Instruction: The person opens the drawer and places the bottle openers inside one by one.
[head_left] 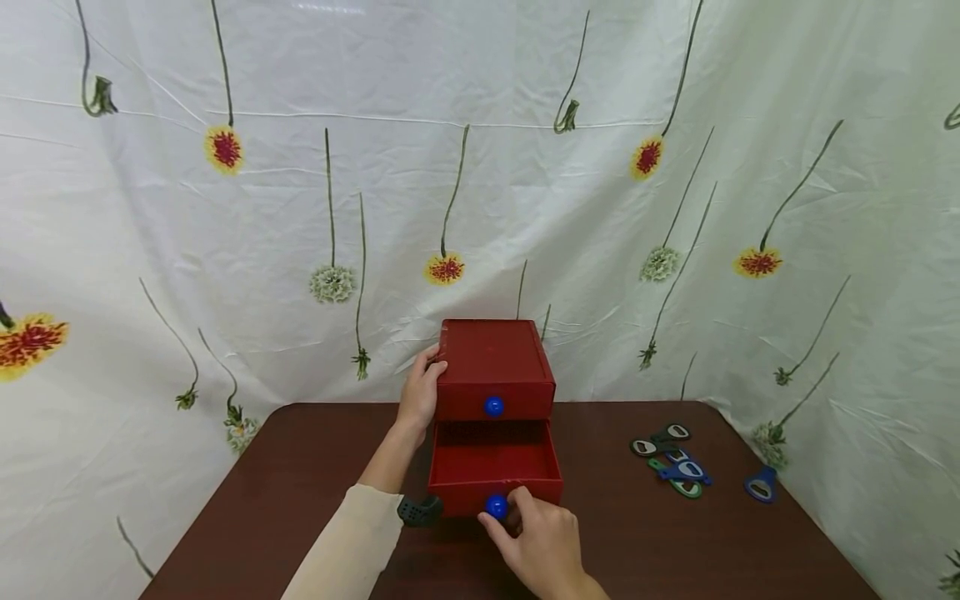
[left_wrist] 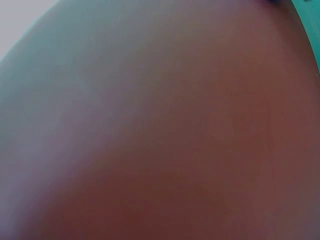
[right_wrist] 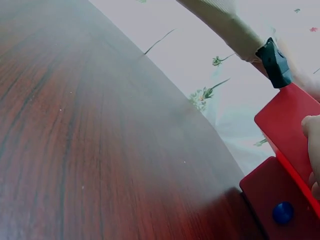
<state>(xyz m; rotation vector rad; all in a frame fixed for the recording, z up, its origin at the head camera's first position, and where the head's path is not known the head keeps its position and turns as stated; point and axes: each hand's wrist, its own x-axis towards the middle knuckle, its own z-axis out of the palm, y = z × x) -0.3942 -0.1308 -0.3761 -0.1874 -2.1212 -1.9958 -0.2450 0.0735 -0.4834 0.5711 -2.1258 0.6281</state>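
Observation:
A red two-drawer box (head_left: 491, 354) stands on the table with its upper drawer shut. The lower drawer (head_left: 487, 492) is pulled out, and its visible inside shows bare red floor. My right hand (head_left: 543, 542) pinches the round blue knob (head_left: 497, 506) of that drawer between thumb and fingers. Against the box's left side rests my left hand (head_left: 420, 396), thumb near the top edge; its far fingers are partly hidden. In the right wrist view, part of the right hand (right_wrist: 314, 150) shows at the edge beside the red drawer. The left wrist view is a blurred close-up.
Several bottle openers (head_left: 678, 471), black, blue and green, lie in a loose pile right of the box. One more blue opener (head_left: 761, 485) lies near the right edge of the dark wooden table (head_left: 300, 467). A flower-printed cloth (head_left: 390, 208) hangs behind.

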